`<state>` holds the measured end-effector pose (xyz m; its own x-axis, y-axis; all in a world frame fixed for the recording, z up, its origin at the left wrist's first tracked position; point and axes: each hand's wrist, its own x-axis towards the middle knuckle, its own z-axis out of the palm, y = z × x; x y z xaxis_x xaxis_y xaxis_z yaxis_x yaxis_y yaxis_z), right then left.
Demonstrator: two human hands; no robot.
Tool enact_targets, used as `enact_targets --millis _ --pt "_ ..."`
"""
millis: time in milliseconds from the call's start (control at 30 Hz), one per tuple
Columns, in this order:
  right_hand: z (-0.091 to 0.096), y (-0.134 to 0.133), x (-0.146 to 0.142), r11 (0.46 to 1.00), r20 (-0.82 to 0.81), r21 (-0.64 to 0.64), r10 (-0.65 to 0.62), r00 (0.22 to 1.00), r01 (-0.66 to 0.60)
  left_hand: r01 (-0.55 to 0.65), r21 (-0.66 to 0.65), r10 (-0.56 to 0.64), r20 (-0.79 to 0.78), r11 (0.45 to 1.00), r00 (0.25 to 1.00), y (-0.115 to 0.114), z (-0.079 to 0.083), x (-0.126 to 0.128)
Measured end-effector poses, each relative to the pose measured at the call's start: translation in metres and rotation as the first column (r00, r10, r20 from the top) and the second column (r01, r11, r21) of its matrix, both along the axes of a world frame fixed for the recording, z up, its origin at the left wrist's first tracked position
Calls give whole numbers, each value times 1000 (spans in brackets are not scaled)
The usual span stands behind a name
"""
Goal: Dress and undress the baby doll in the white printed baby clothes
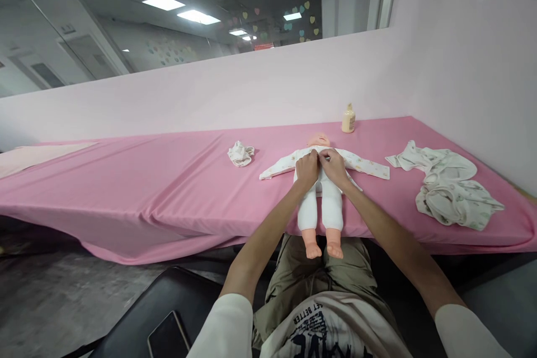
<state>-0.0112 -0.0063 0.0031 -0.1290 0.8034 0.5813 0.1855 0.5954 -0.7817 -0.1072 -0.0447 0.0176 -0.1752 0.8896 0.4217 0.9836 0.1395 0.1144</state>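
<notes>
A baby doll [310, 238] lies on its back on the pink cloth, its feet hanging over the edge towards me. It has white trousers [307, 213] and a white patterned baby shirt [370, 166] with both long sleeves spread out sideways. My left hand [307, 169] is closed on the front of the shirt at the doll's chest. Right beside it, my right hand [333, 165] pinches the shirt front too, fingers bent inward. The fingertips nearly meet, and the bit of fabric between them is mostly hidden.
Crumpled white baby clothes [455, 193] lie on the right of the pink-covered table [180, 179]. A small white bundle of cloth [240, 154] sits to the left of the doll. Near the wall stands a cream pump bottle [348, 119]. A phone [169, 337] rests on a black seat at lower left.
</notes>
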Motion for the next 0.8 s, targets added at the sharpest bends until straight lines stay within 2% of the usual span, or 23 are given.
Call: enact_targets --millis 167,367,800 --pt "0 2 0 992 -70 -126 16 997 -24 -1 -4 1 17 1000 1000 -3 3 0" --pt "1 2 1 981 -148 -188 20 989 -48 3 14 -4 57 1000 998 -2 3 0" --pt "-3 5 1 978 -173 -204 4 985 -40 -17 42 13 104 999 995 3 0 -3"
